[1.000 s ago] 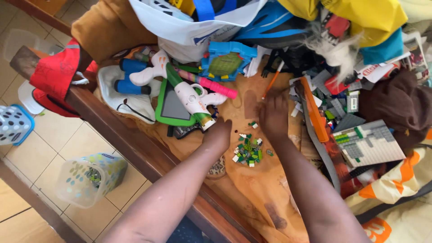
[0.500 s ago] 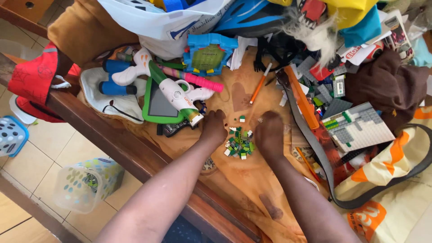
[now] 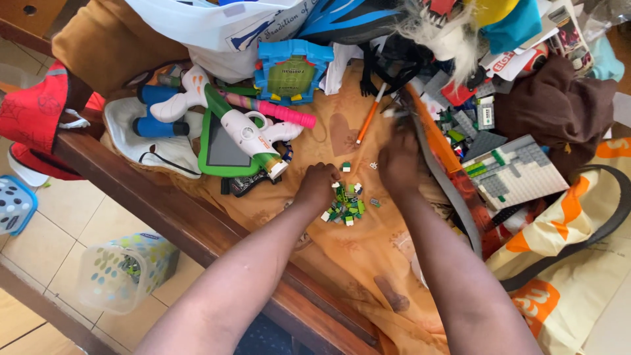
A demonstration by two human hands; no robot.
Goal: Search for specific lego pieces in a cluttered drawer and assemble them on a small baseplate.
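A small heap of green and white toy bricks [image 3: 345, 205] is seen on the orange cloth [image 3: 368, 263]. It is touched by the curled left hand [image 3: 318, 185]; the right hand [image 3: 399, 162], just beside it, is blurred, so its grip cannot be told. A toy blaster [image 3: 253, 135] lies near.

— Open cloth [image 3: 368, 243] near the front, past the small heap of green bricks [image 3: 344, 205]; free to pass there.

— Blocked left by the toy blaster [image 3: 253, 137] and green tablet [image 3: 222, 150], touching each other.

— Hemmed right by the orange-edged bag rim [image 3: 439, 141] and grey baseplate [image 3: 519, 172].

— Narrow lane ahead beside the orange pen [image 3: 369, 114]; walled beyond by the blue toy frame [image 3: 292, 71].
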